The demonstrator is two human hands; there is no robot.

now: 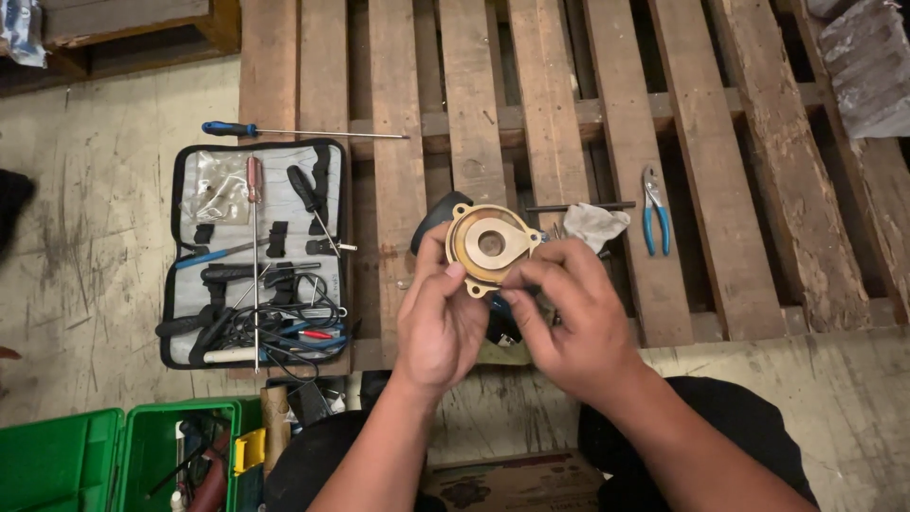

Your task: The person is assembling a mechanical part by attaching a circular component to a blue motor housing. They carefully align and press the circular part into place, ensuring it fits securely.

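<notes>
Brass-coloured round cover plate (489,248) is sitting face-up between both hands above the pallet (682,171). Left hand (438,318) is gripping its near-left rim; right hand (569,313) is pinching the near-right edge.

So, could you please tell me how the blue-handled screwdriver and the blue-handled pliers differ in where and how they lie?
The blue-handled screwdriver lies crosswise, half on the floor and half on the wooden pallet, above the open tool case; the blue-handled pliers lie lengthwise on the pallet, right of the hands. The screwdriver is long and thin with a slim shaft; the pliers are short and two-handled. Both have blue grips, and neither is touched by a hand.
</notes>
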